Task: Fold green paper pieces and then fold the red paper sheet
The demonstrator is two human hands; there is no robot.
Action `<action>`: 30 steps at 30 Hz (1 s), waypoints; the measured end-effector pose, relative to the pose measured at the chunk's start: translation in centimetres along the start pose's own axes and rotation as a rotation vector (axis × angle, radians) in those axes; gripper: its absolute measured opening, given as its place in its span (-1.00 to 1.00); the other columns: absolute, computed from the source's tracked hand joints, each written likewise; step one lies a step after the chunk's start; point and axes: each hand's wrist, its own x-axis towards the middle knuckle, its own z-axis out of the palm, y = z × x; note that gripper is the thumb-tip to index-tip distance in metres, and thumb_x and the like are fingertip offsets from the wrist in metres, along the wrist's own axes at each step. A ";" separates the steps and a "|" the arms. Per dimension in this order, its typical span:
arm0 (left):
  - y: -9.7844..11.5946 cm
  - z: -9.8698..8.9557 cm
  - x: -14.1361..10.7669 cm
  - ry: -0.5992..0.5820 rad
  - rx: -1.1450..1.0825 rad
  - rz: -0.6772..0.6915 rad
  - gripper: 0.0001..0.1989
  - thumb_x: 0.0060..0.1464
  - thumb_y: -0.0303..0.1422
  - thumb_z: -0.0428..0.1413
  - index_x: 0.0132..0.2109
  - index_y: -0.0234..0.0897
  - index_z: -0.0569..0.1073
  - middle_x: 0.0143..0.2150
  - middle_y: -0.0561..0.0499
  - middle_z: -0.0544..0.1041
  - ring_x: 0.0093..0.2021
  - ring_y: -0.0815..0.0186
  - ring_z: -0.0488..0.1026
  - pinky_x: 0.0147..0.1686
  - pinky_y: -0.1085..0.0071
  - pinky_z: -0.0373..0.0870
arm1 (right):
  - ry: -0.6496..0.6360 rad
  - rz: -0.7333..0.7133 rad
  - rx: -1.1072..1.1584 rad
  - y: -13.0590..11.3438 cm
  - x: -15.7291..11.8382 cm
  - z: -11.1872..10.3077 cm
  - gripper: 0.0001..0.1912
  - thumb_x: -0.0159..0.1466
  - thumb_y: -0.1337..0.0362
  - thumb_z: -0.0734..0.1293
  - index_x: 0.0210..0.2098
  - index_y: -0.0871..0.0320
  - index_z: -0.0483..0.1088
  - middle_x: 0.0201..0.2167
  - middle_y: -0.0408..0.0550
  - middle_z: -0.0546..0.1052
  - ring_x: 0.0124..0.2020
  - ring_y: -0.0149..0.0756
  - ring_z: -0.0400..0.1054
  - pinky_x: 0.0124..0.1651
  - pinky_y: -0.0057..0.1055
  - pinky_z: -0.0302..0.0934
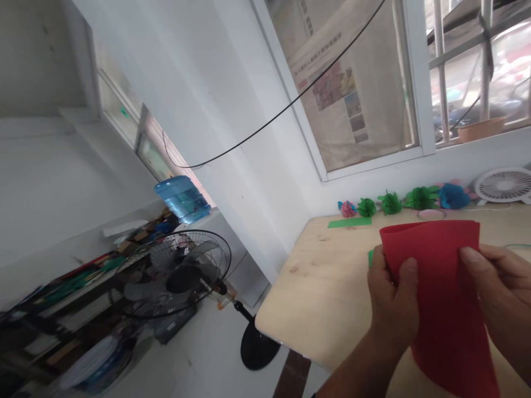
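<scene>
In the head view, my only one, the red sheet [442,293] is up in both hands, above the right part of the wooden table [319,282]. The left hand [392,301] is closed in a pinch on the sheet's left side, thumb in front and fingers curled behind. The right hand [500,293] pinches the right edge, thumb in front; I can't make out all its fingertips. I judge that gripping opposite sides stops the doubled-over top from springing apart, since it bows open a little at the left corner while the lower part hangs in a curve.

At the far edge, a row of folded paper figures [391,203] sits by the wall, next to a small white fan [504,185], probably there to leave the near surface free for handwork. A green strip [349,222] lies flat just in front of the figures, left of the hands.
</scene>
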 end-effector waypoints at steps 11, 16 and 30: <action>0.2 -0.1 0.1 -0.008 0.009 -0.017 -0.65 0.19 -0.10 0.08 -0.04 -0.27 0.42 -0.12 -0.09 0.52 -0.16 0.24 0.44 -0.10 0.28 0.41 | -0.031 0.135 0.027 -0.3 -0.2 -0.3 -0.46 -0.02 -0.25 0.12 -0.37 -0.04 0.49 -0.37 -0.03 0.53 -0.35 0.06 0.38 -0.26 -0.05 0.19; 0.1 0.0 0.0 -0.018 -0.008 -0.017 -0.67 0.20 -0.12 0.08 -0.05 -0.26 0.41 -0.13 -0.07 0.52 -0.16 0.25 0.44 -0.10 0.29 0.41 | -0.012 0.122 0.024 0.1 -0.2 -0.1 -0.48 -0.01 -0.26 0.13 -0.38 -0.06 0.49 -0.39 -0.05 0.54 -0.38 0.04 0.37 -0.30 -0.06 0.19; 0.0 0.0 0.1 -0.013 -0.018 -0.003 -0.68 0.19 -0.12 0.09 -0.06 -0.26 0.42 -0.14 -0.07 0.52 -0.17 0.26 0.44 -0.11 0.31 0.41 | -0.036 0.197 0.074 0.0 0.0 -0.2 -0.46 -0.08 -0.24 0.17 -0.37 -0.05 0.52 -0.32 -0.02 0.56 -0.17 0.18 0.41 -0.11 0.06 0.25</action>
